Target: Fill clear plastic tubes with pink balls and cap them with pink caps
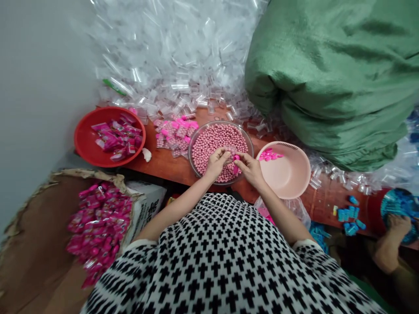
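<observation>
Over a round metal bowl [190, 159] heaped with pink beads [218, 139], both hands meet. My left hand [217, 162] is closed around a small clear plastic container [231, 150] that looks to have pink beads inside. A bright pink cap [236, 164] is pinched in my right hand [249, 168], right beside the container's end. Whether cap and container touch is too small to tell. Left of the bowl lies a pile of filled containers with pink caps [178, 133]. To the right stands a pale pink basin [284, 174] with several loose pink caps [270, 154] in it.
A red basin [81, 148] of pink wrapped packs is at left, above a cardboard box [39, 226] of more pink packs. Clear empty containers [183, 48] are heaped behind. A large green sack [334, 78] stands back right. Another person's hand [397, 226] reaches near blue pieces.
</observation>
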A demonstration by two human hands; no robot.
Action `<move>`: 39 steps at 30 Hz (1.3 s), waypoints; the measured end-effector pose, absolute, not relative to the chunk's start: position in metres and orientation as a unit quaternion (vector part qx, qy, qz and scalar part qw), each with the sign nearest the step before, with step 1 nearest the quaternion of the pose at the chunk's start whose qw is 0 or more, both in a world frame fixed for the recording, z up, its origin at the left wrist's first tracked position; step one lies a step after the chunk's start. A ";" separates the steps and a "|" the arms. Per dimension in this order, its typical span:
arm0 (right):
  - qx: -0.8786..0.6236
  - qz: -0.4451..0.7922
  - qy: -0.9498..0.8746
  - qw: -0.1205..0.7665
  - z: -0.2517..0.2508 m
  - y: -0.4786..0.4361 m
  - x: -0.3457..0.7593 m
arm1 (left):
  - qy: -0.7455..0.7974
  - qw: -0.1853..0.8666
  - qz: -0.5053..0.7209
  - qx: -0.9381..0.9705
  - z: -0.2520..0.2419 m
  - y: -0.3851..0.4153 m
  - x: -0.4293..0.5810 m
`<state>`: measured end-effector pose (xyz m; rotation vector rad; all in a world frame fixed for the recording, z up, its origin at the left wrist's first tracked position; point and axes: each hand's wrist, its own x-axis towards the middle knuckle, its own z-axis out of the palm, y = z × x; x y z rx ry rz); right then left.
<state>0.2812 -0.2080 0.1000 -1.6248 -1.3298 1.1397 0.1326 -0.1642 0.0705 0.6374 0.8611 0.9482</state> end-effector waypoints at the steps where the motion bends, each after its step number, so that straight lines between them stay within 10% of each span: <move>1: -0.628 0.459 -0.498 0.384 0.100 -0.204 0.283 | 0.397 0.747 0.437 0.306 0.069 -0.163 0.130; 24: -0.450 0.313 -0.798 0.249 0.135 -0.155 0.279 | 0.414 0.566 0.366 0.611 0.086 -0.151 0.085; 39: -0.536 0.441 -0.624 0.358 0.124 -0.152 0.269 | 0.444 0.708 0.411 0.363 0.080 -0.157 0.093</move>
